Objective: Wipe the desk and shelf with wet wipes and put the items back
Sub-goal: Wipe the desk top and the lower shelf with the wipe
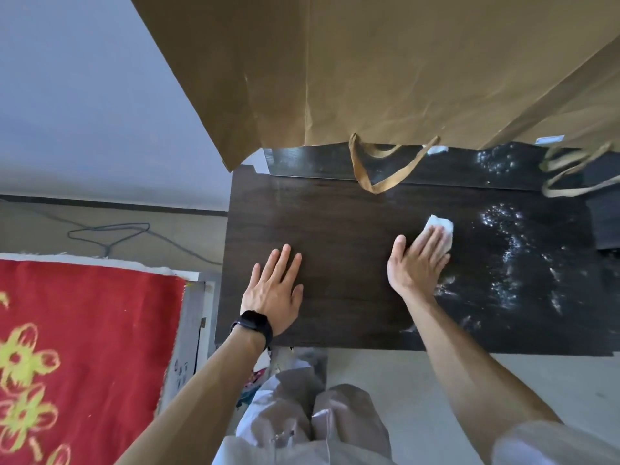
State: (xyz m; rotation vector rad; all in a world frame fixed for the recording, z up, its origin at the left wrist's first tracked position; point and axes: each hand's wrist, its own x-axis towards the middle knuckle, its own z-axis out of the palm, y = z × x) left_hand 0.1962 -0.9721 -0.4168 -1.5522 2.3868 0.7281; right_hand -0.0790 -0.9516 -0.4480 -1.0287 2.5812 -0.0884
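Black smartwatch point(251, 325) on L wrist, bare forearms, light grey trousers point(315, 417) — white short sleeve point(553, 444) R.

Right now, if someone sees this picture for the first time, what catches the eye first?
Probably the large brown paper bags hanging over the back of the dark desk. Next, the right hand pressing a white wet wipe flat beside shiny wet streaks, and the red patterned rug at the left.
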